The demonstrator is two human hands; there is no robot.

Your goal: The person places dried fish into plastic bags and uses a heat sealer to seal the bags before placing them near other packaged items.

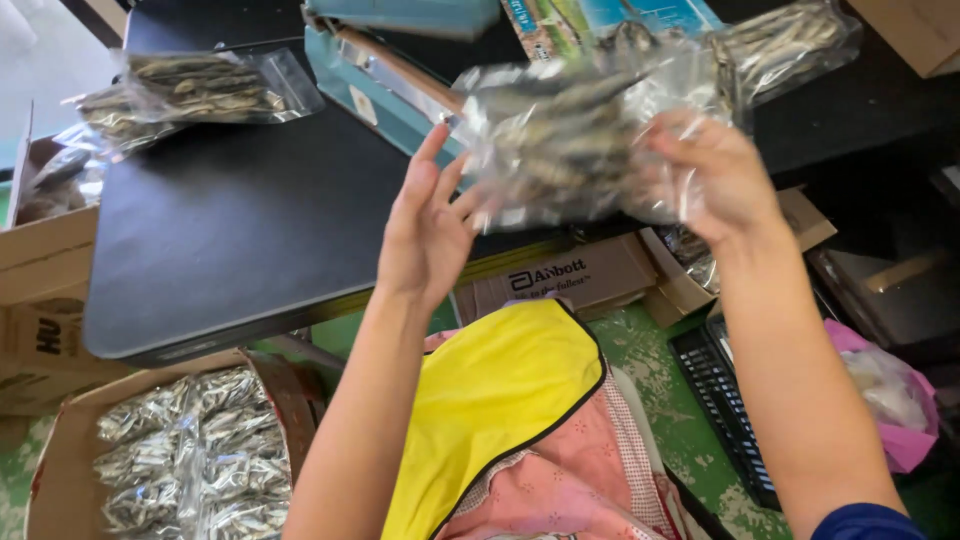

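A clear plastic bag of small dried fish is held up in the air above the near edge of the dark surface, between the person's two hands. The right hand has closed its fingers and thumb on the right side of the bag, pinching the plastic. The left hand is spread open, fingers pointing up and apart, with its fingertips touching the bag's left edge; it grips nothing.

Just behind the bag, on the far part of the surface, lies a teal heat sealer with its arm raised. To the far left on the surface rests another filled fish bag, and a third one lies at the far right. Below the surface on the near left stands a cardboard box packed with more bags of dried fish. Flattened cardboard sticks out under the surface edge near the middle. On the floor at the near right lie a black keyboard and a pink plastic bag. The person's yellow and pink clothing fills the near middle.
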